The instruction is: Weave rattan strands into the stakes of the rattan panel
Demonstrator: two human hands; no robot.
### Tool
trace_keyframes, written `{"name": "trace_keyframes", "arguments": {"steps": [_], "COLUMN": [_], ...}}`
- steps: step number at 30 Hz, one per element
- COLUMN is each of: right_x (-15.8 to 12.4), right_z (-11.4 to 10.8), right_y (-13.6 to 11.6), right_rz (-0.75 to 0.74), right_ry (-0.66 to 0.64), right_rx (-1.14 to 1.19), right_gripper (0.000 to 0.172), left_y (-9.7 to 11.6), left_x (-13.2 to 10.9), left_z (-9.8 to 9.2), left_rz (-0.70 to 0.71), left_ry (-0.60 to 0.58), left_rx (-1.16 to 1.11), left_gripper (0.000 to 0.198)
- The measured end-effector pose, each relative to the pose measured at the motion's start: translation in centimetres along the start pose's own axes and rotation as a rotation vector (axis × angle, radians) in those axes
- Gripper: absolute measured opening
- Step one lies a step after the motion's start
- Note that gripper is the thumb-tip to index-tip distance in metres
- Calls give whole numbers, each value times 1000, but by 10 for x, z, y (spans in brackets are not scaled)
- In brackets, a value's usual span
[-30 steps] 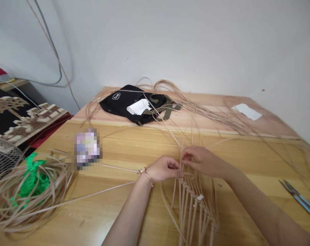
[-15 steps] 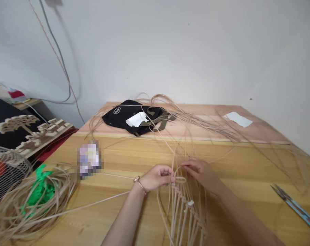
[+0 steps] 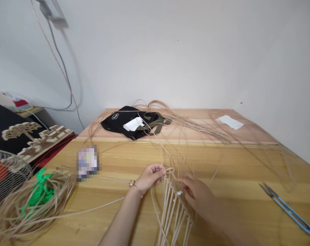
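Wood table (image 3: 247, 171), white wall (image 3: 170, 51)

At lower centre of the frame, the left hand (image 3: 150, 176) pinches the top edge of a woven cane strip (image 3: 174, 213) that lies on the wooden table (image 3: 237, 171). The right hand (image 3: 197, 194) rests on the strip just right of it, blurred, so its grip cannot be made out. Loose cane strands (image 3: 185, 136) fan towards a black bag (image 3: 119, 120) at upper centre. Blue snips (image 3: 285, 206) lie at lower right, and a cane coil (image 3: 21, 208) at lower left.
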State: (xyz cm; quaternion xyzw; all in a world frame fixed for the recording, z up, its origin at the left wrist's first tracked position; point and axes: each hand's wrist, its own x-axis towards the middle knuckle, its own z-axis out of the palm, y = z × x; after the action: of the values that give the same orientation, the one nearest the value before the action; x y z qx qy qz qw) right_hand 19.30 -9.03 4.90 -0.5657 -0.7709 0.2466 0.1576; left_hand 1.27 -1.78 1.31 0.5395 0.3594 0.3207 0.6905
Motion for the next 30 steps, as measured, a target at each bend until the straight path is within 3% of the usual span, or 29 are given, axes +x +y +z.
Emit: {"name": "trace_keyframes", "arguments": {"steps": [6,13,17,20,30], "right_x": [-16,-38,-33,-25,-15], "right_z": [-16,-33,-29,-22,-6], "right_y": [-11,-24,-25,-24,-23], "right_rz": [25,81,-14,-72,-56], "right_ry": [0,-99,-28,-84,-122], "right_rx": [-21,201,195,222,385], "right_gripper": [24,25,21,19,19], "left_y": [0,-4,-5,-6,-7], "left_x": [0,2,2,2,3], "left_z": [2,-1,-2,-3,-5], "left_rz": [-11,-18,-12,-11,-59], "left_ry": [55,24,6,1,-14], "left_rx": [-11,-51,-21,1,-20], "left_gripper": [33,34,35,35,38]}}
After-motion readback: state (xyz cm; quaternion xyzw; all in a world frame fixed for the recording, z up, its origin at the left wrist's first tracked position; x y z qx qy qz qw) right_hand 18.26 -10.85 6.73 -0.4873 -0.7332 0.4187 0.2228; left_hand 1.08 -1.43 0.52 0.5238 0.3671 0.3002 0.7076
